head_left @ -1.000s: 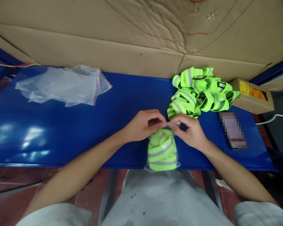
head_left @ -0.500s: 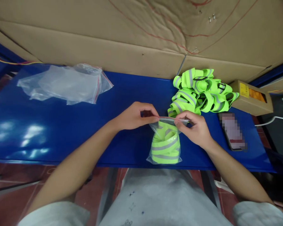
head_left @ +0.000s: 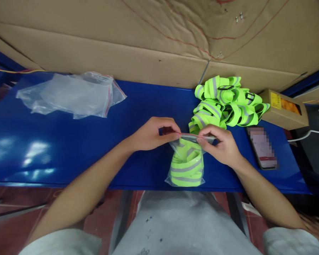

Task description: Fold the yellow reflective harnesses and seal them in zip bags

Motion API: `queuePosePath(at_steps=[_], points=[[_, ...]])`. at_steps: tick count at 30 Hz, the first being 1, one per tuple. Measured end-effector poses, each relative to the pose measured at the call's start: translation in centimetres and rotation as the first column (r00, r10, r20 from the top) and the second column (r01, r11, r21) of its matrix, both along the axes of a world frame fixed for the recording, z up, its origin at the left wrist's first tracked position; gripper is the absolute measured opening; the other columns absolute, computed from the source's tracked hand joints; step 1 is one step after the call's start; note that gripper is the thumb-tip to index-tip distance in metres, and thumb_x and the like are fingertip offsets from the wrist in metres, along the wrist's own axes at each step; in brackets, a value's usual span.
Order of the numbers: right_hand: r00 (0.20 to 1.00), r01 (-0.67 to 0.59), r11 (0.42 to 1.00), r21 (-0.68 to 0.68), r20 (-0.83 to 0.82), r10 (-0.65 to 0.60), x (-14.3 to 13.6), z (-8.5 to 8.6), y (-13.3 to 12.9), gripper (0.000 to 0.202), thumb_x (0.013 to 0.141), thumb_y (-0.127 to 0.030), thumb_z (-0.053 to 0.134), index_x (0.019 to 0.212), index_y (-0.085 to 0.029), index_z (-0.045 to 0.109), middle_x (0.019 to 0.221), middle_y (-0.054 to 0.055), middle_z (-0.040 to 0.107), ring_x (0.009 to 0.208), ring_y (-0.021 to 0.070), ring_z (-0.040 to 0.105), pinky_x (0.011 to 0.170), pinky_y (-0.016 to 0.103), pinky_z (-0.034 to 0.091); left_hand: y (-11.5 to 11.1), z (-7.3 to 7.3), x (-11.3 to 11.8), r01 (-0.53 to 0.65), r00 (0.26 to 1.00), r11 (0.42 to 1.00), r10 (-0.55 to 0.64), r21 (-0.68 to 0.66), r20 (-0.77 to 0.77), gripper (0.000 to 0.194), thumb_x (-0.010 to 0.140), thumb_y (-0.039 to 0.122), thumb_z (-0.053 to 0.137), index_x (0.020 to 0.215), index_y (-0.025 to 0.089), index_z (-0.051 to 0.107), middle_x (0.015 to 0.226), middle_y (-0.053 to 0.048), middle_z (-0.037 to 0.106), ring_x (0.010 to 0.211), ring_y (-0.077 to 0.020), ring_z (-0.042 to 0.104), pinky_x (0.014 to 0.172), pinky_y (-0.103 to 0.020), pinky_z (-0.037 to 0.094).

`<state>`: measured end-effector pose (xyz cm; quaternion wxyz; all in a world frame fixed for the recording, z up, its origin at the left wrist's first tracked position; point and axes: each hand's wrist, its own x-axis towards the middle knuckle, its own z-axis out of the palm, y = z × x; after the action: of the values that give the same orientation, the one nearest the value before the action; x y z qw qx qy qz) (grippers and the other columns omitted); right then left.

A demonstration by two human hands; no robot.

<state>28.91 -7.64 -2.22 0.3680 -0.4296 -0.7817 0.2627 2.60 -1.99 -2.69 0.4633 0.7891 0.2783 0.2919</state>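
A clear zip-lock bag (head_left: pixel 172 177) with a red line along its top stands at the front of the blue table. Inside it lies a coiled neon-yellow reflective strap (head_left: pixel 186 167) with grey stripes. My left hand (head_left: pixel 159 134) pinches the left end of the bag's top between thumb and index finger. On the other end, my right hand (head_left: pixel 219 143) holds the same edge in a pinch, and the red line runs taut between the two. Behind my right hand is a heap of similar neon straps (head_left: pixel 228 102) with black buckles.
Flat, empty zip-lock bags (head_left: pixel 74 94) lie at the back left of the blue table (head_left: pixel 77 148). On the right are a phone (head_left: pixel 262 147) and a small cardboard box (head_left: pixel 284 109) with orange contents. A cardboard wall (head_left: pixel 101 46) closes off the back.
Both hands keep their pinch on the bag's top edge. My left hand sits slightly lower, and the edge has shifted a little to the right.
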Motion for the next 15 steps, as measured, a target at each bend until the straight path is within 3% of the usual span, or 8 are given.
queuePosePath(at_steps=[15], points=[[0.999, -0.027, 1.0, 0.016, 0.018, 0.026, 0.02, -0.21, -0.06, 0.004, 0.092, -0.024, 0.071, 0.092, -0.022, 0.068, 0.085, 0.0, 0.072, 0.073, 0.0138, 0.067, 0.068, 0.025, 0.051, -0.44, -0.15, 0.42, 0.041, 0.999, 0.998, -0.042, 0.042, 0.01, 0.02, 0.096, 0.034, 0.068, 0.095, 0.015, 0.075, 0.084, -0.004, 0.068, 0.074, -0.0126, 0.061, 0.068, -0.024, 0.046]])
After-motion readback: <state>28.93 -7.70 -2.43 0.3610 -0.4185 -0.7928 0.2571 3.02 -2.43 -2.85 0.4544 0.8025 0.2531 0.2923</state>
